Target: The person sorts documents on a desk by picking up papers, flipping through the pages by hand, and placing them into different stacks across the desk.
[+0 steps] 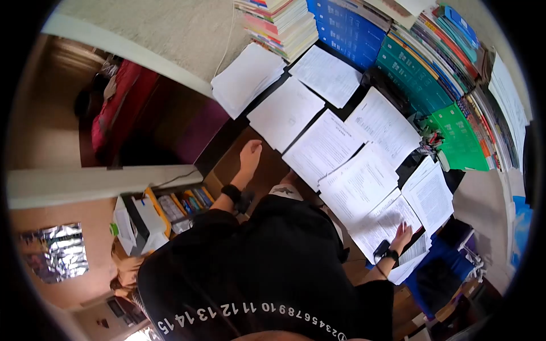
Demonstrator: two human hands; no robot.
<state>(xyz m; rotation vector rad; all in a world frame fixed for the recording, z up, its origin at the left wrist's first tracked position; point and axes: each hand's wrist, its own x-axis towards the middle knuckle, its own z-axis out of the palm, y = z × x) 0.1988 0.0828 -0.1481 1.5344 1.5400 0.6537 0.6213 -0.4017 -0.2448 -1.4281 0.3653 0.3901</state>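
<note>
Fingers curled in and nothing visible in them, my left hand [249, 156] is held off the desk's near left edge, close to a stack of printed sheets [287, 112]. A black band [231, 192] circles that wrist. My right hand [402, 235] is over a printed stack [380, 221] at the desk's right end. Its fingers are drawn together, and whatever they may hold is too small to make out. On the right wrist sits a dark watch [382, 248]. Between the hands lie more printed stacks [324, 148] and sheets [359, 183], some overlapping.
Along the back stand a tall book pile [281, 28], a blue file box [348, 31], a dark green one [410, 74] and a bright green one [459, 136]. Pens [433, 139] stand beside them. A box of books [185, 207] sits at lower left, a blue chair [438, 273] at right.
</note>
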